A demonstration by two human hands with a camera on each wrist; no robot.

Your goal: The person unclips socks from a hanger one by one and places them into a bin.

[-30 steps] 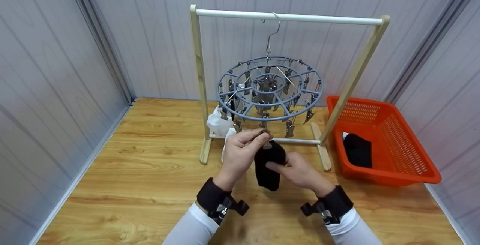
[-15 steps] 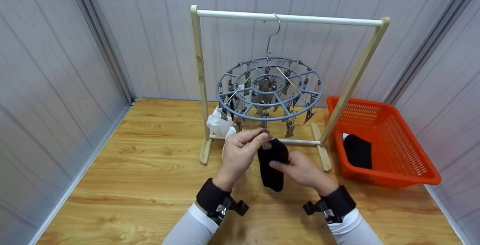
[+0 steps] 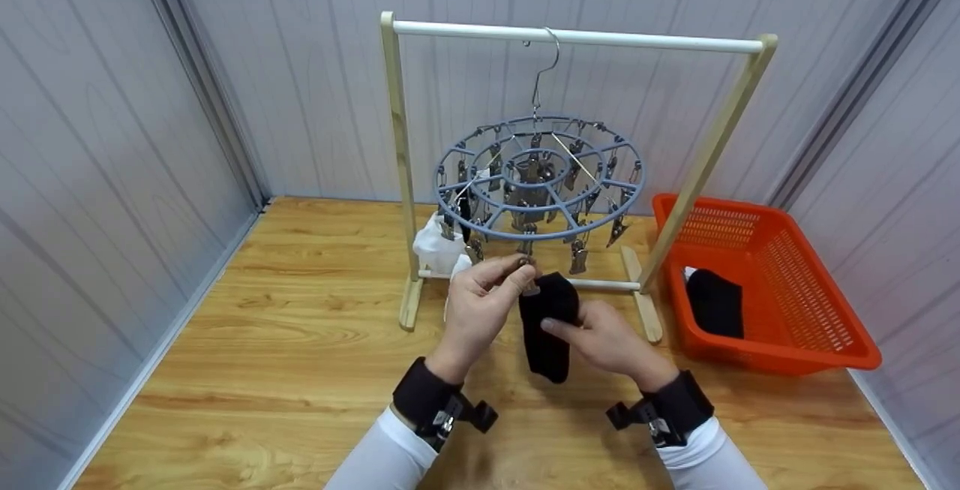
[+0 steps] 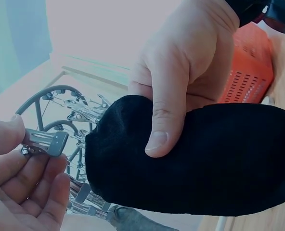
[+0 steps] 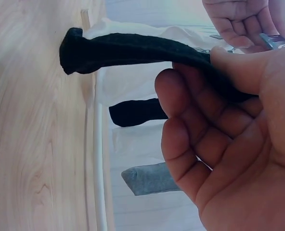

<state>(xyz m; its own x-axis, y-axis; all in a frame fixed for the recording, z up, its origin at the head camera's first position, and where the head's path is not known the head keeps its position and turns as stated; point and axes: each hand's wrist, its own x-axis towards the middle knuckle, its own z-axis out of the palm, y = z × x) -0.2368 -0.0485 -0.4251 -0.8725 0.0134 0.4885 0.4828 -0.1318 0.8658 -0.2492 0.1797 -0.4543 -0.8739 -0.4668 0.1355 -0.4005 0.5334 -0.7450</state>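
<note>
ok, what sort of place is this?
Looks like a small indoor booth set up for hanging laundry, maybe a mock-up. Panel walls show on three sides, a round clip hanger hangs from a drying rack, and an orange basket sits alongside.

The left hand gets chopped off by the left wrist view's edge, and the fingers of the right hand are mostly lost behind the sock. Head view: left fingers cover much of the clip — plus part of a white cloth. White bit in the basket? Too tiny to tell — sorry.
</note>
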